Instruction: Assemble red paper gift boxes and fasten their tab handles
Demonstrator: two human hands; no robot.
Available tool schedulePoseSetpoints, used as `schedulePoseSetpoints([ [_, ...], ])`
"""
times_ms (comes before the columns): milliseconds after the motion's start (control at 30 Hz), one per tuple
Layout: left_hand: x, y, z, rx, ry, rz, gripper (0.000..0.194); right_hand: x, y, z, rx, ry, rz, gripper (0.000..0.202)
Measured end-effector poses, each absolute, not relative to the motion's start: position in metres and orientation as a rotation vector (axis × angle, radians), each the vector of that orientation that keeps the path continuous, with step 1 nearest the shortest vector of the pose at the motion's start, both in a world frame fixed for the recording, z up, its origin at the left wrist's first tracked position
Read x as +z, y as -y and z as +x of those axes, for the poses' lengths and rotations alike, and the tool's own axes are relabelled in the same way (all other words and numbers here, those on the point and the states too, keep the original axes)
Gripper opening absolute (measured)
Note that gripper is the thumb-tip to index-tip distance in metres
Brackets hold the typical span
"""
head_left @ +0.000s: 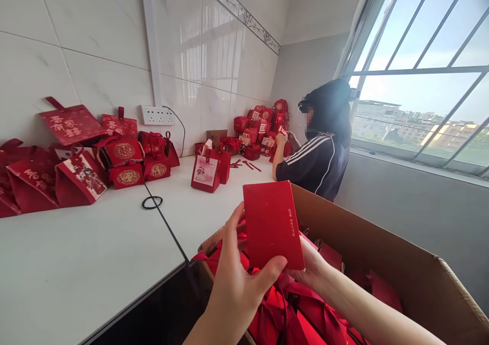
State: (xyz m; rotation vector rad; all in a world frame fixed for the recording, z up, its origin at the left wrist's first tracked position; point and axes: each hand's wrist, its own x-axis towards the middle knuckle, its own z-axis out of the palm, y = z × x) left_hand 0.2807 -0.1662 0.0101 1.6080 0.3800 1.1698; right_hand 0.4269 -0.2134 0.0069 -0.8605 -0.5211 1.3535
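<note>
Both hands hold a flat red paper piece point(272, 222) above an open cardboard box point(412, 273). My left hand point(235, 284) grips its lower left edge, thumb pressed on the front near the bottom. My right hand point(311, 266) is mostly hidden behind the red piece and holds its lower right corner. Small white print runs along the piece's right side. The box below is filled with several more flat red pieces and red ribbons point(294, 309).
A white counter point(95, 263) runs along the tiled wall, carrying assembled red gift boxes point(126, 156) at left, a small red bag point(206, 174) and a black ring point(152, 202). Another person point(317, 146) works at a red box pile point(263, 126) by the window.
</note>
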Motion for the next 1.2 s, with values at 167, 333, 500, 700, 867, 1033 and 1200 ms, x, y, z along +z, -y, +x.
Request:
schedulePoseSetpoints([
  [167,0.01,0.173,0.28,1.195,-0.357,1.641,0.074,0.013,0.217,0.421,1.398,0.413,-0.796,0.023],
  [333,0.007,0.175,0.283,1.196,-0.317,1.672,0.086,0.011,0.216,0.428,1.313,0.388,-0.916,0.018],
  [500,-0.02,0.171,0.292,1.287,-0.484,1.685,0.102,0.007,0.217,0.441,0.826,0.589,-1.291,0.046],
  [700,-0.054,0.162,0.313,1.69,-0.47,2.133,0.086,0.006,0.246,0.412,0.452,1.073,-1.283,0.107],
  [867,-0.038,0.161,0.312,1.229,-0.172,2.547,0.079,0.013,0.24,0.449,0.253,0.874,-1.354,0.064],
  [1033,-0.04,0.157,0.286,0.868,-0.394,2.564,0.057,-0.011,0.22,0.533,0.309,0.532,-1.462,0.025],
  [1200,-0.042,0.154,0.284,0.508,-0.475,2.462,0.045,-0.027,0.209,0.545,0.42,0.54,-1.584,0.043],
])
